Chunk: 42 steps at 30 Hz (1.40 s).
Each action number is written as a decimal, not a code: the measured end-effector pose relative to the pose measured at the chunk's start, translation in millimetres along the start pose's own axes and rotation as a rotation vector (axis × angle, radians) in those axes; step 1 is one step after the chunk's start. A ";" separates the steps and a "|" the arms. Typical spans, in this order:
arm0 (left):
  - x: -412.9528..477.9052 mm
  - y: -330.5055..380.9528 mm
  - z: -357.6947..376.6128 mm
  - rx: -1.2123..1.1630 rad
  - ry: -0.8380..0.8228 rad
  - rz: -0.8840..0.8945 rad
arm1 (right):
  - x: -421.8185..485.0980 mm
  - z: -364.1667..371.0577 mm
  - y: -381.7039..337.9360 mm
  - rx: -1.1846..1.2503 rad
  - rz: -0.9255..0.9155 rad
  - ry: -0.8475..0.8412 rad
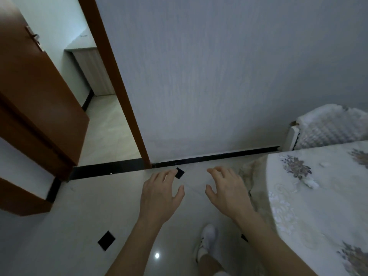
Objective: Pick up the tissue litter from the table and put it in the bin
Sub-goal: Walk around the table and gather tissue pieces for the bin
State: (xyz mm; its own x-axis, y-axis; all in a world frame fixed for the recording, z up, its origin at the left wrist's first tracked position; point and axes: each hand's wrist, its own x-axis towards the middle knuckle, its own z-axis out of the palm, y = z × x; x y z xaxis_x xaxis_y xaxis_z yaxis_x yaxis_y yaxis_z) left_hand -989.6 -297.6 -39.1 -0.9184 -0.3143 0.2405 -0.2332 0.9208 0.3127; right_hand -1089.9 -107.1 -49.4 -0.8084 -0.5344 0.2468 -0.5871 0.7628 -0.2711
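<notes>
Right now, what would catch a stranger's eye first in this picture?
Two bare hands, the left hand and the right hand, hang open and empty over the pale tiled floor in the middle. At right, a table under a flowered cloth carries small white scraps, likely tissue litter. At left, a brown door stands open onto a brighter room. No bin is in view.

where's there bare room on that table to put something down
The tablecloth is bare between the two flower prints, along the near rounded edge. Farther back it is busier: tissue bits lie beside the upper flower print. Both hands, left and right, hover over bare floor.
</notes>
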 end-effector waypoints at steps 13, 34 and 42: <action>245.9 27.4 70.8 -0.028 -0.085 0.116 | 180.1 31.2 118.1 0.049 0.202 0.017; 425.8 227.2 219.0 -0.255 -0.490 0.748 | 183.8 -7.0 302.6 -0.137 0.966 0.072; 448.2 309.9 259.4 -0.513 -0.680 0.990 | 159.8 -32.4 330.8 -0.177 1.278 0.110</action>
State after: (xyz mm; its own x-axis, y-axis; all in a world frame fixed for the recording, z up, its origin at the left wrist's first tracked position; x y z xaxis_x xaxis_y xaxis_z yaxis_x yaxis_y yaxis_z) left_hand -1556.4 -93.1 -72.7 -0.6411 0.7601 0.1066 0.6401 0.4529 0.6206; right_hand -1411.8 71.6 -69.5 -0.7763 0.6301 -0.0176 0.6142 0.7498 -0.2461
